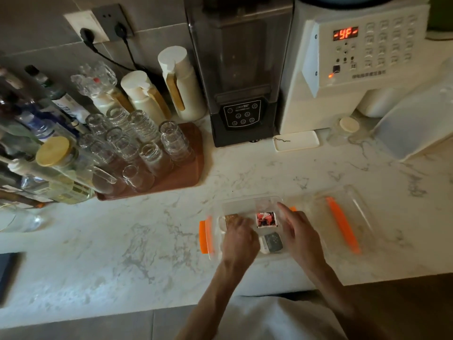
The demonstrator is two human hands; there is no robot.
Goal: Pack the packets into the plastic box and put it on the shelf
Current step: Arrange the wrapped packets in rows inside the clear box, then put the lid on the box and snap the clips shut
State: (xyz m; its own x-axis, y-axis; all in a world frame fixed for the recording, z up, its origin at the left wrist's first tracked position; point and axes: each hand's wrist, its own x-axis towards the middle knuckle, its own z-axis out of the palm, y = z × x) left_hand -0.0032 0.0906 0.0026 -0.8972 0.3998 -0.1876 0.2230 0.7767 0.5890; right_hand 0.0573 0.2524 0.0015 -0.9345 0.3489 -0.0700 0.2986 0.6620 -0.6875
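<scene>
A clear plastic box [245, 204] with orange clips stands on the marble counter near its front edge. Inside lie a red and black packet [266, 219], a grey packet [273, 242] and a brown packet [230, 218]. My left hand [239, 239] is down inside the box's left half, its fingers curled on the brown packet. Over the box's right side hovers my right hand [300, 235], fingers apart, index finger pointing and nothing in it. The box's clear lid [355, 212] with an orange clip [342, 224] lies just right of the box.
A brown tray [186, 173] of upturned glasses and several bottles [49, 153] fill the left. Behind stand white jugs [181, 87], a black blender [241, 77] and a white machine [355, 65]. A small white dish [296, 140] and a frosted container [416, 121] sit at the right.
</scene>
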